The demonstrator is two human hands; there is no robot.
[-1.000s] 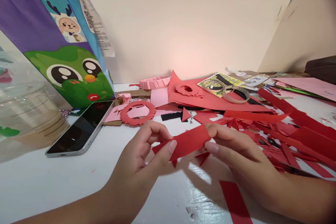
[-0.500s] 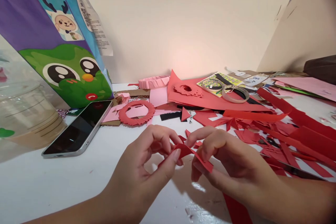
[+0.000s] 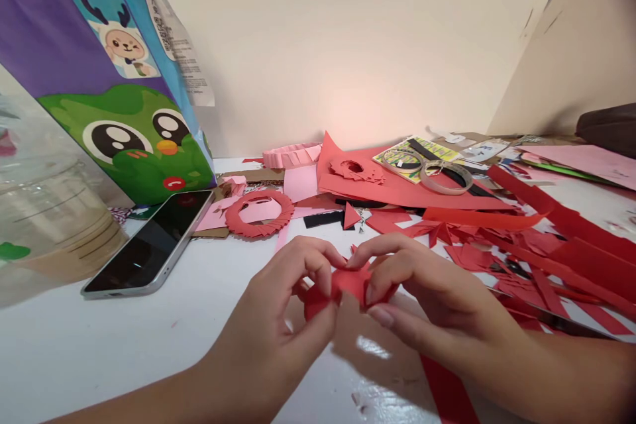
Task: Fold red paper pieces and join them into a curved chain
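A small piece of red paper point(image 3: 350, 282) is held between my two hands above the white table, bent and partly hidden by my fingers. My left hand point(image 3: 298, 298) pinches its left part between thumb and fingers. On the other side, my right hand point(image 3: 422, 298) grips the right part, thumb underneath and fingertips along the top edge. Beneath my right wrist lies a red paper strip point(image 3: 447, 387). Beyond my left hand rests a pleated red paper ring point(image 3: 233, 222).
A phone point(image 3: 149, 248), a plastic cup point(image 3: 54, 225) and a printed paper bag point(image 3: 124, 106) stand at left. Red paper scraps point(image 3: 521, 291) cover the right side, with tape rolls point(image 3: 447, 179) on red sheets behind. A pink pleated strip point(image 3: 292, 156) is near the wall.
The red paper has been turned and bent between my fingers; its right corner no longer sticks out past my right thumb. My fingertips have shifted along it.
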